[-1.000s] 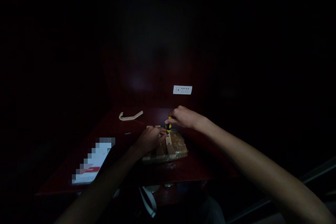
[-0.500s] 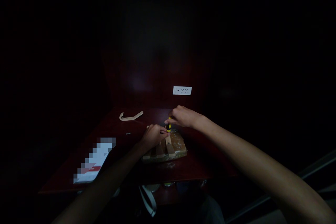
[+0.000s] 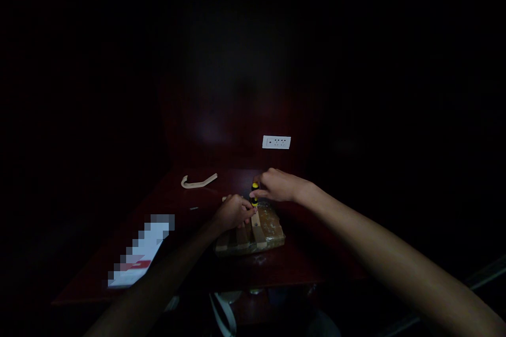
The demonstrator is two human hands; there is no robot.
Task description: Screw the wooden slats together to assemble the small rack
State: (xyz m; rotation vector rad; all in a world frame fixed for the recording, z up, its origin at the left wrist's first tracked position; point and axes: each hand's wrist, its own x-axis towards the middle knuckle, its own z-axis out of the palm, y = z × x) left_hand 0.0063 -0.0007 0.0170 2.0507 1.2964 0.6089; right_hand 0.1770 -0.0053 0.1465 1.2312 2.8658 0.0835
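A yellow and black screwdriver [image 3: 255, 197] stands upright over a light wooden piece [image 3: 256, 229], its handle in the closed fingers of my right hand [image 3: 276, 184]. Just left of its lower end, my left hand [image 3: 233, 212] has thumb and finger pinched together near the wood; whatever they hold is too small to make out. The wooden piece rests on a brown block wrapped in clear plastic [image 3: 273, 226]. More wooden strips lie on that block, partly hidden under my left hand.
On the dark red table [image 3: 90, 279] lie a hooked wooden piece [image 3: 200, 184], a small thin metal item [image 3: 193, 208] and a white printed sheet [image 3: 146, 253]. A white socket panel [image 3: 276, 142] is on the wall. A pale strap [image 3: 224, 313] hangs below the table edge.
The whole view has shifted, so things appear slightly lower. My right hand's fingers have changed position around the screwdriver, and more of its yellow top shows.
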